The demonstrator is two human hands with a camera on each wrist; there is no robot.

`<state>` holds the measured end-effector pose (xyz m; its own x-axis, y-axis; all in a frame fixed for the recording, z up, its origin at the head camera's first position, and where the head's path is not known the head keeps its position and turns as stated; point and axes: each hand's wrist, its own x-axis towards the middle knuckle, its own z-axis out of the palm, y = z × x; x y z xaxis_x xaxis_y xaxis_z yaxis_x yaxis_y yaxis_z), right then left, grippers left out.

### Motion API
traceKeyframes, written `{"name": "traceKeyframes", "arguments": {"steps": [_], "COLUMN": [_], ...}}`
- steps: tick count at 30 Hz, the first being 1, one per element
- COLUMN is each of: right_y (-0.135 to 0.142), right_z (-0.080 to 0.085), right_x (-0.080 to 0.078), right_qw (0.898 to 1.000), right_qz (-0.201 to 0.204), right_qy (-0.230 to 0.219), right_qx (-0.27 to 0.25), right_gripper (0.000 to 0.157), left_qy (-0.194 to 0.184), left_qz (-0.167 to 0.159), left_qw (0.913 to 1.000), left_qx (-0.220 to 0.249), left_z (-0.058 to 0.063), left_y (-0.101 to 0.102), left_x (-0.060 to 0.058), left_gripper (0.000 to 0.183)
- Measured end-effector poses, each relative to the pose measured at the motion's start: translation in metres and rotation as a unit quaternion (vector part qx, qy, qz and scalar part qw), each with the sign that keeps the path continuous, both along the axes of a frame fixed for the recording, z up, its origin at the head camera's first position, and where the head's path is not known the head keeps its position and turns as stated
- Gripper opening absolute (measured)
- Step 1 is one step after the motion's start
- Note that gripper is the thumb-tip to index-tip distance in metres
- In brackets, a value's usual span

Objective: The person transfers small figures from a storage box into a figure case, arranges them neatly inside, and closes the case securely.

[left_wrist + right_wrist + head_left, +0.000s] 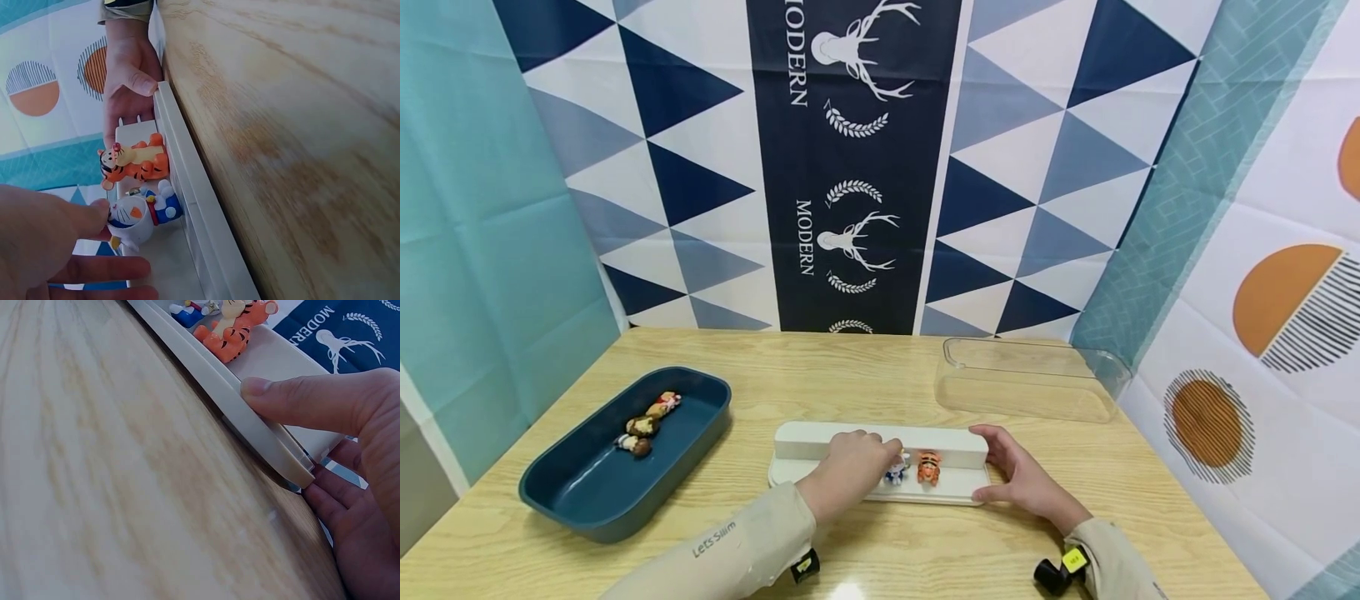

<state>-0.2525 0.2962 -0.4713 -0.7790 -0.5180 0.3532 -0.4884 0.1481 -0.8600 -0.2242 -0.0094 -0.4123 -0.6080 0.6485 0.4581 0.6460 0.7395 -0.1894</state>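
A long white stepped display base stands on the table between both hands. My left hand reaches over its middle and pinches a white-and-blue toy figurine at the head with its fingertips; two other fingers extend beside it. Next to that figurine, an orange striped tiger figurine sits on the lower step, facing the front edge. My right hand grips the right end of the base, thumb on the front rim and fingers around the end and back, as the right wrist view shows.
A dark blue tray at the left holds several small figurines lying in a row. A clear plastic cover lies at the back right of the wooden table. Patterned curtains hang behind and at the right side.
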Motion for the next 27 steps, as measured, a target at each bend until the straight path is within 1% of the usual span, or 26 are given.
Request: {"name": "traceKeyframes", "arguments": {"steps": [5, 11, 23, 27], "right_y": [0.0006, 0.0004, -0.0010, -0.0010], "right_z": [-0.0001, -0.0001, 0.0004, 0.0002], "right_x": [-0.0001, -0.0002, 0.0005, 0.0004], "right_qw": [1.000, 1.000, 1.000, 1.000], "right_qz": [0.005, 0.003, 0.006, 0.010], "right_qy": [-0.001, -0.001, 0.002, 0.006], "right_qx": [-0.006, -0.007, -0.008, -0.013], "right_gripper": [0.090, 0.091, 0.089, 0.088], "left_qy": [0.008, 0.022, 0.023, 0.020], "left_qz": [0.003, -0.001, 0.000, -0.012], "left_qw": [0.9999, 0.9998, 0.9996, 0.9997], "left_qx": [0.010, 0.003, -0.012, 0.006], "left_z": [-0.0004, 0.0012, 0.0035, 0.0045], "left_y": [0.0002, -0.0001, -0.0022, -0.0067], "left_x": [0.0001, 0.0014, 0.0008, 0.0000], "left_gripper": [0.016, 0.020, 0.027, 0.026]}}
